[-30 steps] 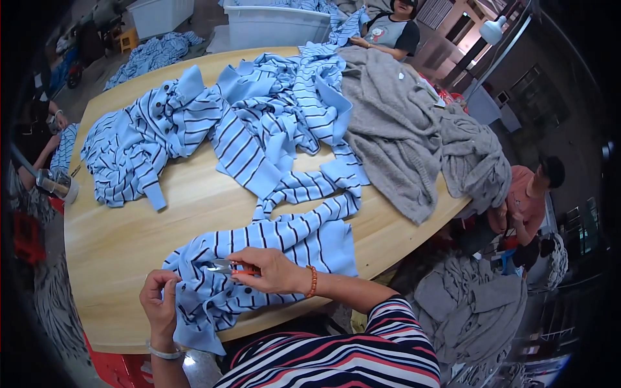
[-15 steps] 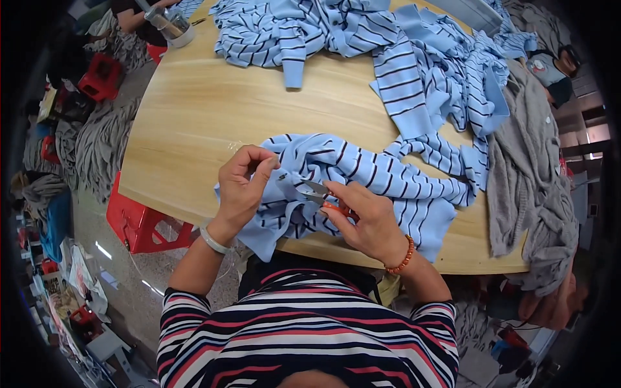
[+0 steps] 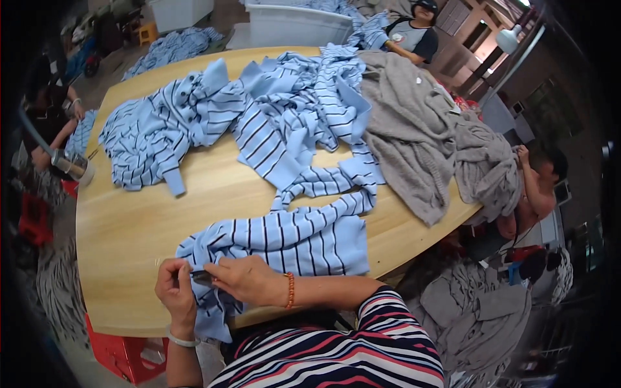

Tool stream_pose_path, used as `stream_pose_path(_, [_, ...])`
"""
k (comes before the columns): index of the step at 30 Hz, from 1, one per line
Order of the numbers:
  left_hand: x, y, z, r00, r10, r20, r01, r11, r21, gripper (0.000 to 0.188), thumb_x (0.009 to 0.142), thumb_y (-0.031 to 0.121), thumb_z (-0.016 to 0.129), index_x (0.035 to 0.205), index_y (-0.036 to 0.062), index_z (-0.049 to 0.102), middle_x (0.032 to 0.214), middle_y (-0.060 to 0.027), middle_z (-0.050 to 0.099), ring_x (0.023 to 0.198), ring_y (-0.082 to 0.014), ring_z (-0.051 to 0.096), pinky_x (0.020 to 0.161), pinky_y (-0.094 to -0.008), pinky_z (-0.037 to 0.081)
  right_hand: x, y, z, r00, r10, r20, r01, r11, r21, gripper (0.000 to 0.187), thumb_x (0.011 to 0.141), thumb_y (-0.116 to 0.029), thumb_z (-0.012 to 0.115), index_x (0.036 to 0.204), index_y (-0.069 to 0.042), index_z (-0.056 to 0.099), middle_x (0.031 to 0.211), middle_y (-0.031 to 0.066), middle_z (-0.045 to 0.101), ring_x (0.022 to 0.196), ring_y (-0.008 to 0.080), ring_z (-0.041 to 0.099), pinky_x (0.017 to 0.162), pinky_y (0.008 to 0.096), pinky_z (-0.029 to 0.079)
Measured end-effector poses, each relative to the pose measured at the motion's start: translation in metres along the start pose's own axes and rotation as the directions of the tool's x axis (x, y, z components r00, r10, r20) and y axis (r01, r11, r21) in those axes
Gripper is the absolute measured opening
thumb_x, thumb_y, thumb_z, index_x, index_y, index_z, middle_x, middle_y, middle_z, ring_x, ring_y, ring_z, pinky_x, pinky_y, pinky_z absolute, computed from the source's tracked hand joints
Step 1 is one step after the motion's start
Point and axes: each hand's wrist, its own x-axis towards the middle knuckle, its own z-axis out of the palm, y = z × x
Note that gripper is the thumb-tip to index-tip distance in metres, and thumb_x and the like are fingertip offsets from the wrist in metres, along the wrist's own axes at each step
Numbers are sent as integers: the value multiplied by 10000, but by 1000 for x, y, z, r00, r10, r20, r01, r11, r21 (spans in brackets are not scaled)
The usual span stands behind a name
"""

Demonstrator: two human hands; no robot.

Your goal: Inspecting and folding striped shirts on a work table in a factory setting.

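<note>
A light blue knit garment with dark stripes lies along the near edge of the table. At its left end my left hand is closed in a pinch on a bit of the fabric, beside the fingertips of my right hand. That right hand grips a pair of scissors. Their dark blades point left at the pinched spot, and my fingers cover the handles. Whether the blades touch a thread or the cloth is too small to tell.
More striped blue garments are heaped across the wooden table. Grey knitwear drapes over its right side. A red stool stands at the near left, a pale bin behind. Other people sit left, right and at the far side.
The view has swung right and upward, showing more of the room. The scissors have moved in close to my left fingertips; their orange handles, seen earlier, are now covered by my hand.
</note>
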Motion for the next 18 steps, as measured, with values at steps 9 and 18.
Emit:
stream_pose_path(9, [3, 14, 3, 999, 19, 38, -18, 1000, -26, 25, 941, 11, 544, 917, 18, 545, 854, -24, 542, 794, -89, 510, 746, -213, 420, -1, 6, 2, 1000, -13, -13, 13, 998, -58, 308, 875, -226, 638, 1135, -81, 560, 790, 77, 567, 656, 264, 618, 499, 370, 477])
stream_pose_path(18, [13, -11, -129, 889, 150, -432, -21, 957, 289, 66, 956, 64, 581, 916, 12, 576, 863, 3, 563, 807, -73, 503, 752, -215, 429, -12, 33, -14, 992, 79, -101, -73, 995, 63, 378, 879, -287, 654, 1205, -107, 592, 807, 91, 604, 671, 291, 618, 560, 379, 488])
